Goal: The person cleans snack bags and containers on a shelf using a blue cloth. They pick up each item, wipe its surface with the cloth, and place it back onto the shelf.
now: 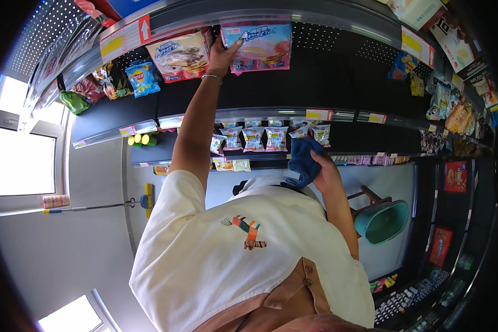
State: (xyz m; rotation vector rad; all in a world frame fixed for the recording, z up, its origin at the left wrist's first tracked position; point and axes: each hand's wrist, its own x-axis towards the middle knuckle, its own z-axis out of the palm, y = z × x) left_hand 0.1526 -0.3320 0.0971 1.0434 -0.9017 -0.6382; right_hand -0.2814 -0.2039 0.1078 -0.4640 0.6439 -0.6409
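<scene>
My left hand (224, 56) grips the left edge of a pink and blue snack package (259, 47), its thumb over the front, on the upper black shelf. A red and cream snack package (181, 56) stands just left of that hand. In front of my body, my right hand (323, 168) holds a bunched dark blue cloth (303, 162). The cloth hangs before a lower shelf with a row of small snack bags (254, 138).
A blue chip bag (142, 79) stands further left on the upper shelf. The shelf's front rail (265, 114) carries price tags. A teal bucket (382, 222) rests on a wooden stool (371, 195) at the right. A sponge mop (147, 201) is at the left.
</scene>
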